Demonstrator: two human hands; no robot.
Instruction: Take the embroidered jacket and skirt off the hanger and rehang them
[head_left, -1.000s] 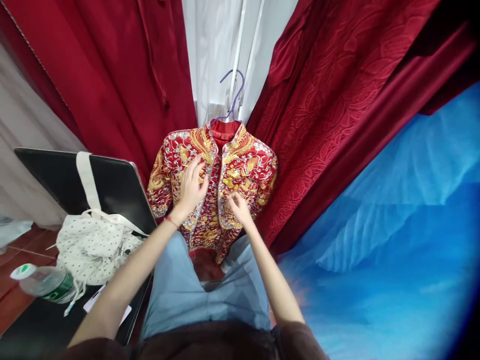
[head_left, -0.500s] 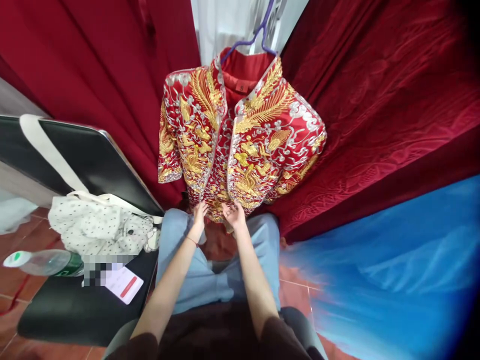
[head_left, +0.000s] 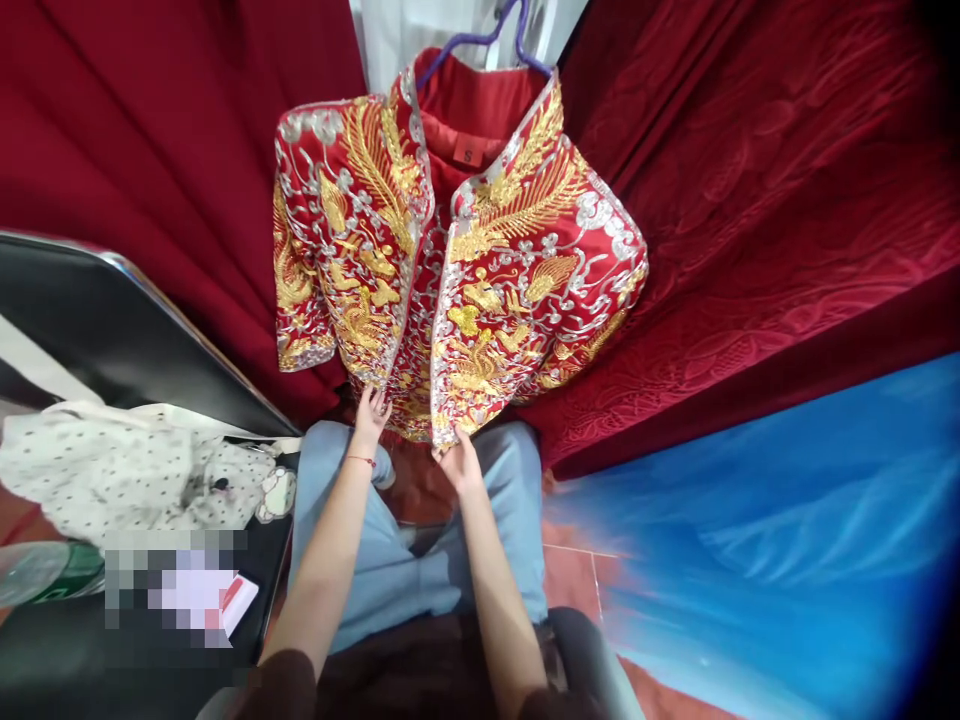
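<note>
In front of me a red jacket (head_left: 495, 290) with gold and silver embroidery hangs on a purple hanger (head_left: 480, 40). Its front is parted, and a tag marked S shows inside the collar. My left hand (head_left: 372, 412) is at the bottom corner of the left front panel, its fingers closed on the edge. Lower on the other panel, my right hand (head_left: 457, 460) pinches the bottom front corner. The embroidered inside of the back shows between the two panels.
Dark red curtains (head_left: 750, 200) hang behind and beside the jacket. To the left, a black chair (head_left: 142, 320) carries a dotted white cloth bag (head_left: 150, 470), a plastic bottle (head_left: 45, 572) and a partly blurred phone (head_left: 238, 602). Blue fabric (head_left: 787, 560) spreads at the right.
My view has moved closer to the jacket. My hands have drawn apart, and the front panels stand wider open. My right hand has closed on the lower corner of its panel.
</note>
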